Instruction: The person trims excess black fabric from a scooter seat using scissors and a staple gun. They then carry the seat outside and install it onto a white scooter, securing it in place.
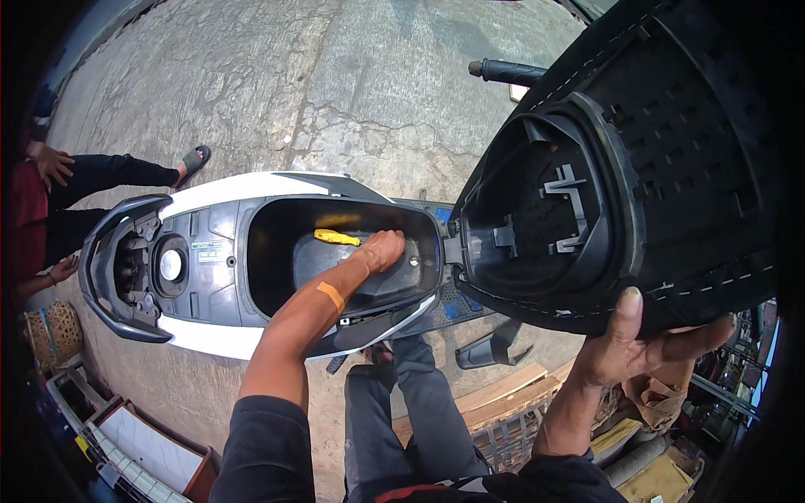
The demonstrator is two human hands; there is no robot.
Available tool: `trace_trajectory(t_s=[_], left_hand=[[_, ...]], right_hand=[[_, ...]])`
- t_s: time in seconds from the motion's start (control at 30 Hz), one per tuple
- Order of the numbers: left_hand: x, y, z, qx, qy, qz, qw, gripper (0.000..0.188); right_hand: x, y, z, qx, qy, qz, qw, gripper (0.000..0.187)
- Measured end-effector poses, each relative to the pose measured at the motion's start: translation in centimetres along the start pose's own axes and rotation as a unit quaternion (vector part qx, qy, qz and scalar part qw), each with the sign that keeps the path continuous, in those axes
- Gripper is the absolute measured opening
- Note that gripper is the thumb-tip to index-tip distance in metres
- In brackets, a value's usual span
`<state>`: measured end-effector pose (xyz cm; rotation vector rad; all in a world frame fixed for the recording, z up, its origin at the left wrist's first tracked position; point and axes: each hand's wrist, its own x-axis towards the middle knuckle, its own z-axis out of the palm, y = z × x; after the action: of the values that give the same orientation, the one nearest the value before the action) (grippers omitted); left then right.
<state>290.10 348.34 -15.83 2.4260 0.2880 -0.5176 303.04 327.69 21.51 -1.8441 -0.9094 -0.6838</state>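
Note:
A white and black scooter (251,186) lies across the view with its seat (662,151) swung up on the right. My right hand (637,344) grips the lower edge of the raised seat and props it. My left hand (384,249) reaches down into the black under-seat storage tub (277,226), fingers curled near a bolt at the tub's right end; whether it holds anything I cannot tell. A yellow-handled screwdriver (335,237) lies in the tub just left of that hand. An orange plaster sticks to my left forearm.
Another person in dark trousers and a sandal (194,158) crouches at the left by the scooter's rear. The fuel cap (171,265) sits behind the tub. A handlebar grip (503,70) shows above the seat. Wooden boards (503,394) and clutter lie bottom right, on cracked concrete.

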Motion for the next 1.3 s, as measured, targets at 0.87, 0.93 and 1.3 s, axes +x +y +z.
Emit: trace_trajectory(t_s=[0.87, 0.93, 1.3], left_hand=[[-52.5, 18.6, 3.6, -0.722, 0.427, -0.355, 0.413, 0.011], [-53.5, 18.6, 4.1, -0.719, 0.419, -0.369, 0.412, 0.012], [-52.2, 15.3, 3.3, -0.678, 0.449, -0.283, 0.508, 0.014]], right_hand=[[-18.6, -28.8, 23.9, 0.049, -0.445, -0.294, 0.844, 0.089], [-19.5, -29.1, 24.7, 0.035, -0.442, -0.310, 0.841, 0.087], [-19.8, -29.2, 19.7, 0.096, -0.522, -0.225, 0.817, 0.070]])
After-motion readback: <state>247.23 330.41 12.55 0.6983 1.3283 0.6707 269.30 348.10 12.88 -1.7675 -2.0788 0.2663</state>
